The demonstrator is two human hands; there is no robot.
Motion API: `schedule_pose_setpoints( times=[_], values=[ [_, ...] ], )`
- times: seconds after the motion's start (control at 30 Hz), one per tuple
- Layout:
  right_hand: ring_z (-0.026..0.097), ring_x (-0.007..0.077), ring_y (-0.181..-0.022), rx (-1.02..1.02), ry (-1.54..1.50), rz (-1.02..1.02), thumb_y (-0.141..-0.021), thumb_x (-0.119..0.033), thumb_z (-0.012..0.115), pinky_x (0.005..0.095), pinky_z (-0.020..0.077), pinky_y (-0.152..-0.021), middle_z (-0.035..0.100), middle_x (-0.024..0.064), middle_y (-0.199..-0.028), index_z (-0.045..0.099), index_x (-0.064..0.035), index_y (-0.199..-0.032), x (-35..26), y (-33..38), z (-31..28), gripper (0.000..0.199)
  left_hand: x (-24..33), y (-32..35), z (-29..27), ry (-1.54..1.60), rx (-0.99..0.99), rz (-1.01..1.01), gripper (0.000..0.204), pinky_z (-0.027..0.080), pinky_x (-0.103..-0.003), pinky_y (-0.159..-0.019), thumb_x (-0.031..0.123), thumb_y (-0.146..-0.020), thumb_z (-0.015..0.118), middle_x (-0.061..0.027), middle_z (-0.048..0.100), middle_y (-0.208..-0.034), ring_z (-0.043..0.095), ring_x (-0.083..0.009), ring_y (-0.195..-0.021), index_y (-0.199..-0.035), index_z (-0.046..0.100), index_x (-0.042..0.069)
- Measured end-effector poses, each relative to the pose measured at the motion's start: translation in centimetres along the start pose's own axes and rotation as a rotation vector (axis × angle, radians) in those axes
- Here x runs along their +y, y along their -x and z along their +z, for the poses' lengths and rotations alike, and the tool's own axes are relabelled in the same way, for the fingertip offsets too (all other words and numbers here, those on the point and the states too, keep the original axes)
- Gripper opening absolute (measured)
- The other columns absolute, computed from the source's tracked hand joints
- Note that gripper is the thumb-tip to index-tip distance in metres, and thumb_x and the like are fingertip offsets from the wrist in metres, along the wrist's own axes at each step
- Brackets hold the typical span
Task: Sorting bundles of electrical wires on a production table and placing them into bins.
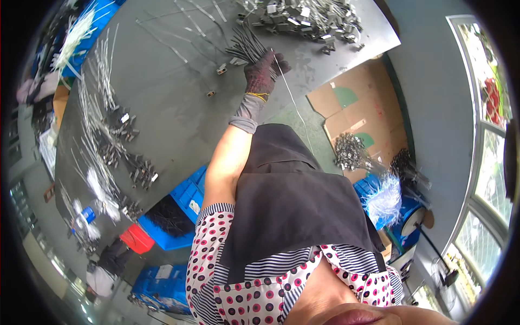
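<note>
My left hand (262, 76), in a dark red and grey work glove with a grey cuff, is over the grey metal table (179, 130). Its fingers are closed round a bundle of short dark cables (246, 47), whose ends fan out to the left. From beside the fingers a thin white strand (295, 103) runs down toward my black apron. Two loose cables with small metal-cased connectors (221, 69) lie left of the bundle. Just beyond it is a large heap of cables with connectors (319, 21). My right hand is out of view.
Rows of cable bundles (114, 130) lie along the table's left side. Blue bins (189, 195) and a red bin (137, 239) stand below its near edge. On the right, flattened cardboard (346, 114) bears more cable bundles (351, 150). Another person (103, 276) is at lower left.
</note>
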State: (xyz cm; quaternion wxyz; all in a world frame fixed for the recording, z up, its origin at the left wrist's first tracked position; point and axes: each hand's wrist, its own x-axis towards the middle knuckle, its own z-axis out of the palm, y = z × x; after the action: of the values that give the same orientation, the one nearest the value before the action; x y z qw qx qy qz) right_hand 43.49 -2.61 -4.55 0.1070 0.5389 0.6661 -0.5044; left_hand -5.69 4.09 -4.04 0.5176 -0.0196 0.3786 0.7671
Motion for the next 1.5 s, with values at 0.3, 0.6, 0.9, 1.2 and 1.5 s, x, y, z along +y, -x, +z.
schedule_pose_setpoints(
  times=[0.3, 0.6, 0.9, 1.2, 1.5],
  values=[
    [0.062, 0.0183, -0.068, -0.061, -0.064, 0.034, -0.093, -0.038, 0.062, 0.0352, 0.0472, -0.062, 0.065, 0.0119, -0.073, 0.066, 0.0016, -0.083, -2.5, -3.5, -2.9, 0.041, 4.1, 3.8, -0.8, -0.006, 0.266, 0.330, 0.023, 0.061, -0.045, -0.059, 0.021, -0.089, 0.074, -0.0124, 0.068, -0.082, 0.067, -0.0251, -0.063, -0.102, 0.064, 0.005],
    [0.063, 0.0175, -0.067, -0.170, -0.078, -0.035, -0.093, -0.039, 0.063, 0.0342, 0.0471, -0.061, 0.066, 0.0114, -0.073, 0.067, 0.0014, -0.083, -4.3, -8.9, -4.9, 0.041, 1.6, 8.2, -1.5, -0.249, 0.044, 0.066, 0.031, 0.062, -0.040, -0.065, 0.024, -0.089, 0.073, -0.0144, 0.071, -0.095, 0.073, -0.0269, -0.078, -0.107, 0.065, 0.000],
    [0.054, 0.0104, -0.058, -0.217, -0.358, -0.474, -0.096, -0.035, 0.061, 0.0274, 0.0437, -0.054, 0.063, 0.0036, -0.072, 0.070, -0.0013, -0.101, -22.7, -11.1, 1.8, 0.035, -0.5, 12.5, 0.6, 0.003, 0.074, -0.073, 0.025, 0.059, -0.043, -0.052, 0.019, -0.089, 0.072, -0.0147, 0.070, -0.084, 0.070, -0.0290, -0.065, -0.103, 0.064, 0.000],
    [0.051, 0.0082, -0.054, -0.492, -0.458, -0.419, -0.096, -0.043, 0.062, 0.0234, 0.0417, -0.048, 0.058, 0.0010, -0.070, 0.061, 0.0004, -0.126, -21.7, -10.0, 6.0, 0.053, 2.3, 15.1, -1.9, 0.217, 0.330, 0.335, 0.024, 0.055, -0.042, -0.045, 0.028, -0.088, 0.075, -0.0108, 0.063, -0.069, 0.064, -0.0242, -0.053, -0.094, 0.064, 0.006],
    [0.063, 0.0178, -0.084, -0.420, -0.545, -0.311, -0.098, -0.045, 0.055, 0.0282, 0.0473, -0.060, 0.066, 0.0128, -0.110, 0.056, -0.0017, -0.130, -30.4, -12.2, 6.3, 0.054, 5.5, 15.3, -3.8, -0.401, 0.530, 0.332, 0.028, 0.053, -0.027, -0.060, 0.023, -0.084, 0.074, -0.0060, 0.071, -0.082, 0.067, -0.0144, -0.066, -0.097, 0.072, -0.002]
  ],
)
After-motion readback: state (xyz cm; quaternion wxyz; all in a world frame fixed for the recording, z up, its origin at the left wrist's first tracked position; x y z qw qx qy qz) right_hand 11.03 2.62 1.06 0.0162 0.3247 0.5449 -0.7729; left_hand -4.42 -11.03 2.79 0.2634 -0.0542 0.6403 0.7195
